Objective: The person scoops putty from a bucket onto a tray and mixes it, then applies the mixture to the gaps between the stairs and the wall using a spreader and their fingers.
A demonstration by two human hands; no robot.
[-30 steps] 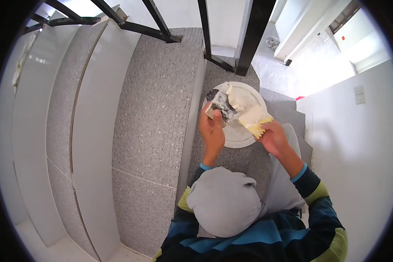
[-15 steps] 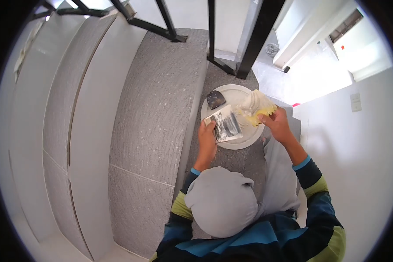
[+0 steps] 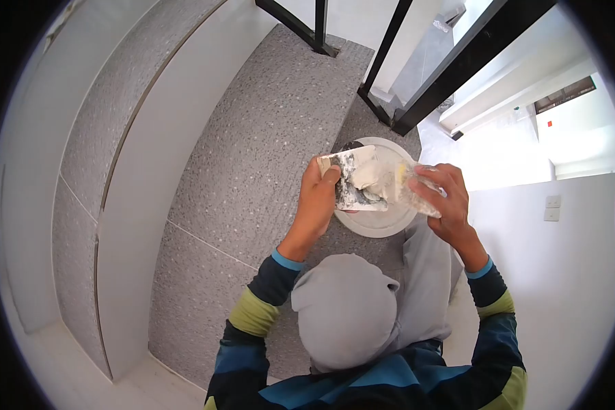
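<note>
My left hand [image 3: 314, 198] grips the near-left edge of a flat rectangular plate [image 3: 354, 157], its thumb on top. Dark smudges and white smears cover the plate, and a white, paste-like clump [image 3: 367, 176] lies on it. My right hand [image 3: 447, 201] is closed on a crumpled clear plastic bag [image 3: 402, 186] with whitish stuff inside and a bit of yellow showing. The bag's mouth is at the plate's right side. Both are held above a round white lid or bucket top [image 3: 376, 225]. A dark piece [image 3: 352, 145] on it is mostly hidden behind the plate.
Speckled grey stair treads [image 3: 253, 150] with white risers are to my left. Black metal railing posts [image 3: 458, 65] stand ahead. A white wall with a switch plate [image 3: 552, 208] is on the right. My grey-clad knee [image 3: 348, 311] is just below the hands.
My right hand has brought the bag left against the plate and turned it over. A white clump now lies on the plate. The plate has been raised, covering most of the dark piece.
</note>
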